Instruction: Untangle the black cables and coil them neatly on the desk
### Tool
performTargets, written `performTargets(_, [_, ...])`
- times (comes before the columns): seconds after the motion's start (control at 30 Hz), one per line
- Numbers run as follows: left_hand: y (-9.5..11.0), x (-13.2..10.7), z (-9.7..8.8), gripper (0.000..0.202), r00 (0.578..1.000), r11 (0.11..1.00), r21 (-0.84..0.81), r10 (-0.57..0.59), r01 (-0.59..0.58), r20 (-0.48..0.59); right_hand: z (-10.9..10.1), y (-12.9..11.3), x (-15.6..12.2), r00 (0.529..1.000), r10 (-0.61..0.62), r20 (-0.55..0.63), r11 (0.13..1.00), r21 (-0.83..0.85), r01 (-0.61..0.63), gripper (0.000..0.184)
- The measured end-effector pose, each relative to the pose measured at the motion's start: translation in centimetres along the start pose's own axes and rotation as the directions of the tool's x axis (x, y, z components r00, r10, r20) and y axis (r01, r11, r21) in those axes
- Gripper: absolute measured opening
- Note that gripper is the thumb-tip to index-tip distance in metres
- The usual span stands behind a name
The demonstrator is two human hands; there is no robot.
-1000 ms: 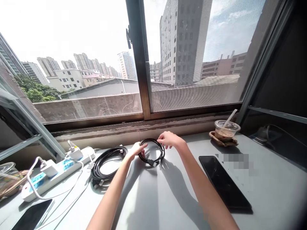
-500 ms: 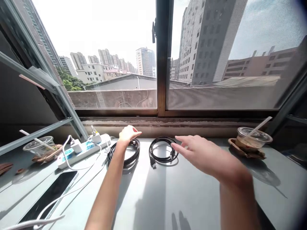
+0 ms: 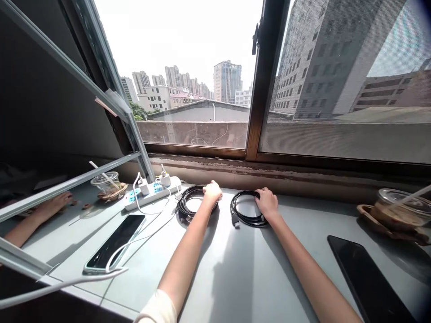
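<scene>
Power strip point(image 3: 155, 196) crowds large coil point(image 3: 182, 207) — left grip point(image 3: 212, 193) there, closure unclear — right grip point(image 3: 267, 204) clamped on small coil point(image 3: 248, 220).

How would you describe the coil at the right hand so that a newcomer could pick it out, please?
Start at the brown window post and drop to the grey table below it. At the right hand lies the coiled black cable. Its ring is slimmer than the other black coil at the left hand, and farther from the white power strip.

cable coils point(image 3: 251, 221): glossy plastic | tabletop point(image 3: 269, 278): smooth | power strip point(image 3: 153, 196): plastic | cup point(image 3: 387, 213): glossy plastic
</scene>
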State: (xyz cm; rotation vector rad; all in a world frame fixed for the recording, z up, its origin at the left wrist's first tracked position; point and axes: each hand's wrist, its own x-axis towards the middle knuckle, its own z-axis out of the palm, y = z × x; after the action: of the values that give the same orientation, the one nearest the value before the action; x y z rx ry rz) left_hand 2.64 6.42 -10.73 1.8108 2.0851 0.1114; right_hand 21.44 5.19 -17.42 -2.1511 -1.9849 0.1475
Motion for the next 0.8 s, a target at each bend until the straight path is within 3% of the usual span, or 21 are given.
performTargets(0.13, [-0.7,-0.6,-1.3,0.03,0.999,0.996,-0.081,-0.036,0.035,-0.011,-0.1,0.6,0.1,1.0,0.019,-0.021,1.0,0.019,-0.019,0.039])
performTargets(0.2, [-1.7,-1.2,-2.7,0.027,0.995,0.99,-0.139,-0.042,0.029,-0.092,-0.4,1.0,0.1,1.0,0.016,-0.005,0.999,0.039,-0.016,0.039])
performTargets(0.27, [-2.8,-2.2,-4.5,0.029,0.967,0.981,-0.192,-0.072,0.025,-0.246,-0.8,1.5,0.2,0.999,0.026,0.022,0.998,0.054,-0.027,0.039])
performTargets(0.43, [-4.1,-6.3,-8.7,0.03,0.788,0.958,-0.288,-0.169,-0.011,-0.592,-3.1,1.4,-0.2,0.994,0.104,0.041,0.993,0.051,-0.106,0.04])
performTargets(0.53, [-3.0,-8.7,-9.5,0.026,0.644,0.883,-0.386,-0.133,-0.269,-0.754,-6.4,-0.9,-1.9,0.996,0.061,-0.065,0.996,0.068,-0.057,0.05])
performTargets(0.57, [-2.4,-9.1,-9.5,0.024,0.589,0.837,-0.399,-0.117,-0.375,-0.799,-7.7,-1.9,-2.8,0.993,-0.005,-0.12,0.995,0.101,0.017,0.051])
performTargets(0.6, [-1.8,-9.4,-9.3,0.022,0.539,0.797,-0.396,-0.107,-0.456,-0.835,-8.9,-2.9,-3.8,0.972,-0.122,-0.202,0.958,0.231,0.168,0.047])
performTargets(0.67, [-0.6,-9.5,-8.8,0.018,0.476,0.762,-0.379,-0.106,-0.525,-0.873,-10.8,-4.8,-5.9,0.908,-0.33,-0.258,0.784,0.461,0.416,0.037])
performTargets(0.73, [0.2,-9.2,-8.3,0.016,0.484,0.725,-0.402,-0.109,-0.559,-0.868,-11.4,-6.4,-7.7,0.853,-0.46,-0.248,0.655,0.554,0.514,0.035])
performTargets(0.8, [0.5,-9.1,-8.0,0.017,0.558,0.625,-0.473,-0.072,-0.621,-0.827,-10.9,-7.6,-8.9,0.84,-0.489,-0.235,0.643,0.554,0.529,0.045])
